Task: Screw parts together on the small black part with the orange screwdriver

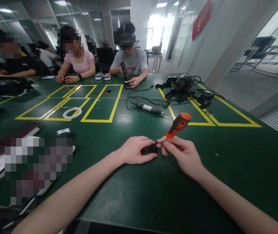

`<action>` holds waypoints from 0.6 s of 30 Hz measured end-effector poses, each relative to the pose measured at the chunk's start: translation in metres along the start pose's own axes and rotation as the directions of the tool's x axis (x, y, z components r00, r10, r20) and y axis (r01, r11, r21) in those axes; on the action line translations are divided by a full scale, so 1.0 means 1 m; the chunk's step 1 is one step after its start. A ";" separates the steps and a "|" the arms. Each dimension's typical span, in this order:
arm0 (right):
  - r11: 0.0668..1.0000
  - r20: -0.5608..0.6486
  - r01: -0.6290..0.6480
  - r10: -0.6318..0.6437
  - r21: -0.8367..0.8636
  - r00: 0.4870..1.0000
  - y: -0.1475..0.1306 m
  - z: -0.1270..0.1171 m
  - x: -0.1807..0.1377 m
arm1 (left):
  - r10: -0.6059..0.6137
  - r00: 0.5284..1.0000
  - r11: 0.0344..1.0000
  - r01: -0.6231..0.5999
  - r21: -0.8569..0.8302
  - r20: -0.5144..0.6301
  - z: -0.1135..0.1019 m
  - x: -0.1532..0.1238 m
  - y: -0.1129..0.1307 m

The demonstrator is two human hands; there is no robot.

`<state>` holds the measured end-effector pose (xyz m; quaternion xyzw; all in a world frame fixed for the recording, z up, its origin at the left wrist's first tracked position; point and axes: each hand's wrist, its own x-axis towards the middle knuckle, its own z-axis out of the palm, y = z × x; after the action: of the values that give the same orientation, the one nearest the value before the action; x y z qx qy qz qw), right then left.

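Green table [134, 195] with yellow tape lines [99, 120]; electric screwdriver [150, 109], cable tangle [187, 89], white ring [72, 112]

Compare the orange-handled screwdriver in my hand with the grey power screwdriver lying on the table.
The orange-handled screwdriver is held tilted up in the right hand; the grey power screwdriver lies flat, untouched. The first is short and cordless; the second looks longer, with a cable nearby. Both are slim.

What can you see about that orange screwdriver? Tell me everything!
The screwdriver has a chunky orange handle with black grip patches, plastic or rubber by its look. It tilts, handle up and to the right. The right hand pinches its lower end; the shaft is hidden by fingers. Its tip points at a small dark part that the left hand holds.
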<state>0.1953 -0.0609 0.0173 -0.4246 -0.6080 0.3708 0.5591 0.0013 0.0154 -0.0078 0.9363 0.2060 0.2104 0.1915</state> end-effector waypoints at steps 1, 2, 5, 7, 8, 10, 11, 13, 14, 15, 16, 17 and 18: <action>1.000 0.011 -0.011 0.010 0.016 1.000 0.000 0.000 0.000 | 0.002 1.000 1.000 -0.002 -0.005 0.002 0.000 0.000 0.000; 0.999 0.017 -0.022 0.021 0.036 1.000 0.000 0.001 -0.001 | 0.002 1.000 1.000 -0.002 -0.009 0.003 0.000 0.000 0.000; 0.996 -0.003 -0.046 0.047 0.076 0.999 0.002 0.001 -0.003 | -0.003 1.000 1.000 0.003 -0.005 0.005 0.001 0.000 0.000; 0.997 -0.016 -0.043 0.044 0.058 0.999 0.004 0.000 -0.004 | -0.004 1.000 1.000 0.004 0.001 0.004 0.001 0.000 0.000; 0.999 -0.021 -0.032 0.033 0.038 0.999 0.004 -0.001 -0.004 | -0.002 1.000 1.000 0.002 0.003 0.003 0.001 0.000 0.000; 1.000 -0.031 -0.005 0.005 -0.003 1.000 0.003 -0.002 -0.004 | 0.006 1.000 1.000 -0.006 0.012 0.004 0.002 0.000 0.000; 1.000 -0.033 0.002 -0.003 -0.019 0.999 0.003 -0.003 -0.003 | 0.010 1.000 1.000 -0.010 0.018 0.002 0.002 0.000 0.000; 0.999 -0.024 -0.001 0.000 -0.035 1.000 0.000 -0.003 -0.002 | 0.017 1.000 1.000 -0.017 0.020 -0.004 0.001 0.000 0.000; 0.999 -0.014 -0.008 0.007 -0.031 1.000 -0.001 -0.003 -0.002 | 0.019 1.000 1.000 -0.018 0.016 -0.007 0.001 0.000 0.000; 1.000 -0.001 -0.015 0.015 -0.017 1.000 -0.002 -0.002 -0.002 | 0.018 1.000 1.000 -0.018 0.010 -0.009 0.001 0.001 0.000; 1.000 0.010 -0.020 0.020 0.005 1.000 -0.003 -0.001 -0.001 | 0.017 1.000 1.000 -0.017 0.003 -0.008 0.000 0.001 0.000; 0.999 0.016 -0.024 0.023 0.032 1.000 -0.003 0.000 -0.001 | 0.013 1.000 1.000 -0.013 -0.003 -0.001 0.000 0.001 0.001; 0.998 0.018 -0.028 0.027 0.061 0.999 -0.003 0.001 -0.001 | 0.007 1.000 1.000 -0.007 -0.007 0.006 0.000 0.001 0.001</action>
<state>0.1941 -0.0632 0.0193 -0.4124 -0.5952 0.4007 0.5613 0.0021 0.0149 -0.0066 0.9369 0.2016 0.2088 0.1946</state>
